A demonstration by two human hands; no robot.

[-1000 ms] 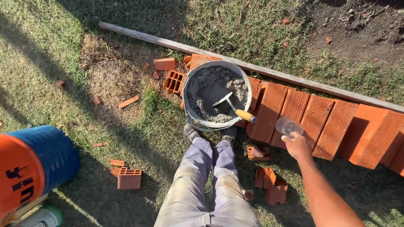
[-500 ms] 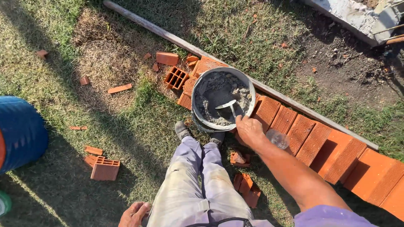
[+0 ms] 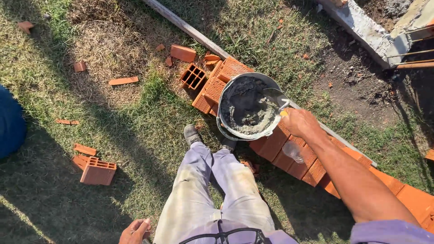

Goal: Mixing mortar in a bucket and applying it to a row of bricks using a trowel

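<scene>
My right hand is closed around the handle of a trowel, whose blade lies in the grey mortar inside a round metal bucket. The bucket stands on the grass against a row of orange hollow bricks, just past my shoes. A clear plastic cup or bottle rests on the bricks under my forearm. My left hand hangs low by my left thigh at the bottom edge, fingers loosely curled and nothing seen in it.
A long pale pole runs along the brick row. Loose bricks and shards lie on the grass, including a hollow brick at left. A blue barrel sits at the left edge. A concrete edge is at top right.
My right hand went from above the bricks to the bucket and took hold of the trowel handle. The view shifted left and down, and my left hand came into sight.
</scene>
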